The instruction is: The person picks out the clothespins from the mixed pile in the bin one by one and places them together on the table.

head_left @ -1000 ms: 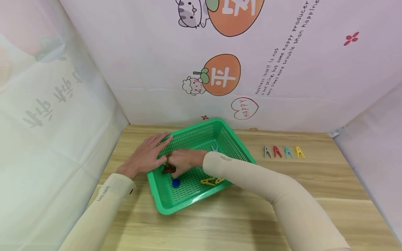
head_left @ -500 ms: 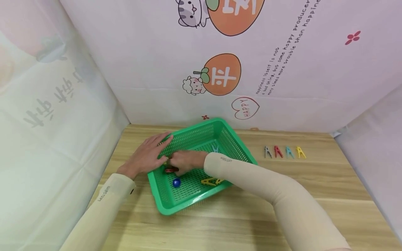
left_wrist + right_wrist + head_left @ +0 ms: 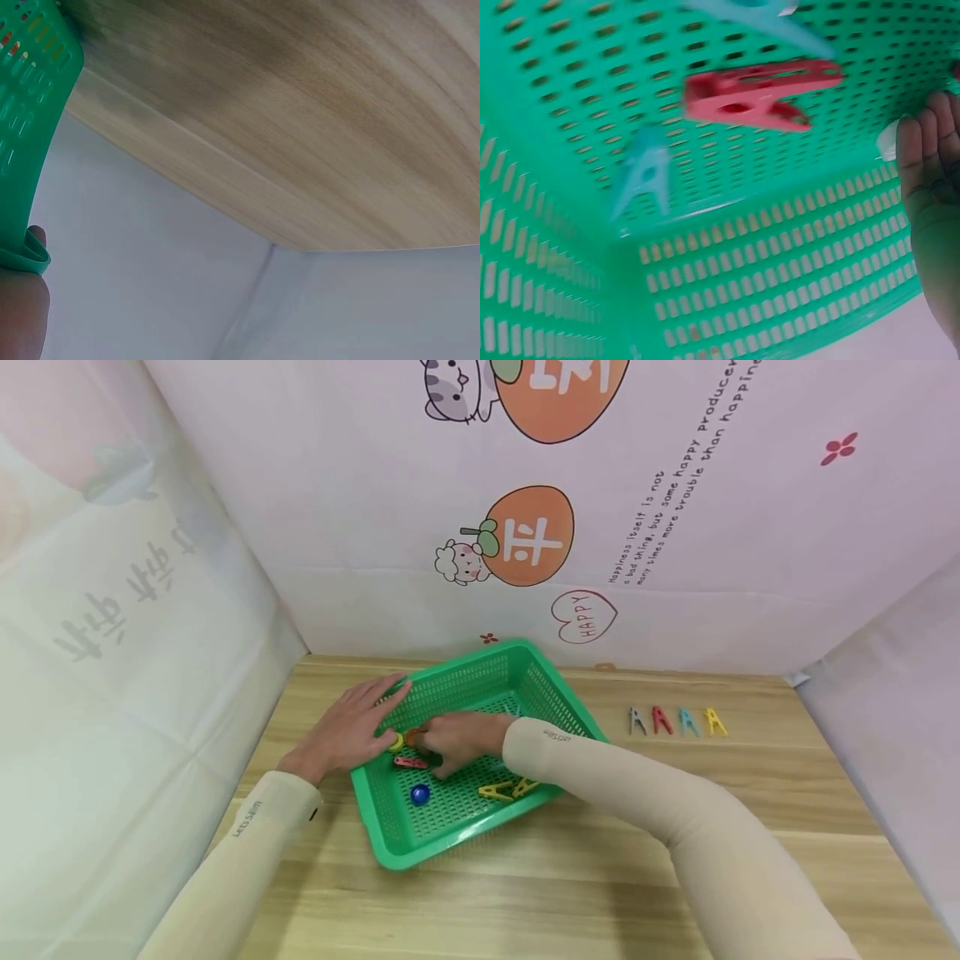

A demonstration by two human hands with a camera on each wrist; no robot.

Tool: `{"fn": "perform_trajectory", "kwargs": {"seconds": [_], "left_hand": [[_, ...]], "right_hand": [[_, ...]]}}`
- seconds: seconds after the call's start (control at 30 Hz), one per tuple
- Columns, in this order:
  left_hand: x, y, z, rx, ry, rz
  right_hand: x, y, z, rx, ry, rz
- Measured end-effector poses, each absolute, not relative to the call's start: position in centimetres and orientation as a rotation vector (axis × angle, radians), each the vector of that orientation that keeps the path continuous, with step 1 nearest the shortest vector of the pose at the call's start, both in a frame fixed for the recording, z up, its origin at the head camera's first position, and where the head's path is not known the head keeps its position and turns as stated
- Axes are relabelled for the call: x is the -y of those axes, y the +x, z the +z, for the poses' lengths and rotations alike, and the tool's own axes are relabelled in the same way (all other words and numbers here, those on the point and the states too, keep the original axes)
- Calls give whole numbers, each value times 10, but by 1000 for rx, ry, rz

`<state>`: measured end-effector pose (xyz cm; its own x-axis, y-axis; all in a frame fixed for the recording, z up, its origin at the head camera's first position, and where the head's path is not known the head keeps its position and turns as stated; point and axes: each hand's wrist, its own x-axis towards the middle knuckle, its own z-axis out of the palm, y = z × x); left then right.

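A green basket (image 3: 397,862) holds clothespins and round caps. My left hand (image 3: 348,727) grips its left rim, fingers spread outside; in the left wrist view a digit (image 3: 22,315) lies against the rim (image 3: 26,259). My right hand (image 3: 461,739) is inside, fingers pointing down and loosely bent, with nothing visibly held. Beside it are a red-pink clothespin (image 3: 410,762), a yellow cap (image 3: 396,743) and an orange cap (image 3: 413,737). In the right wrist view, the fingers (image 3: 930,139) are near a white object (image 3: 889,141), and a red clothespin (image 3: 735,97) is nearby.
A blue cap (image 3: 420,794) and yellow clothespins (image 3: 497,792) lie in the basket's front part. Right of the basket, grey (image 3: 637,721), red (image 3: 661,720), light blue (image 3: 688,722) and yellow (image 3: 715,722) clothespins form a row. A patterned wall (image 3: 375,527) stands behind.
My right hand has moved slightly right inside the basket, uncovering the red-pink clothespin and the yellow and orange caps. My left hand has stayed at the rim.
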<state>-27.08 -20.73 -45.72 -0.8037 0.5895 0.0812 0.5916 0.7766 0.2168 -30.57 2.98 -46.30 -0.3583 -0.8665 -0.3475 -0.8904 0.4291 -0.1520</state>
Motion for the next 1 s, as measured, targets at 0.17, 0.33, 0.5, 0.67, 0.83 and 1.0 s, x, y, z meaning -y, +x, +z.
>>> {"fn": "perform_trajectory", "kwargs": {"seconds": [0.17, 0.33, 0.5, 0.67, 0.83, 1.0], "left_hand": [[206, -270, -457, 2966, -991, -371], [207, -269, -455, 2966, -978, -370], [209, -269, -452, 2960, -984, -358], [208, -272, -454, 2953, -977, -352], [209, -273, -455, 2960, -966, -355], [209, -273, -457, 2966, -967, -367]], "right_hand": [[-18, -298, -466, -2349, -1555, 199], [-15, -297, -470, -2365, -1590, 198], [-27, -303, -467, -2331, -1586, 115], [-54, -317, -461, -2307, -1457, 90], [-75, -330, -457, -2367, -1399, 112], [-80, -333, -454, -2388, -1379, 77]]}}
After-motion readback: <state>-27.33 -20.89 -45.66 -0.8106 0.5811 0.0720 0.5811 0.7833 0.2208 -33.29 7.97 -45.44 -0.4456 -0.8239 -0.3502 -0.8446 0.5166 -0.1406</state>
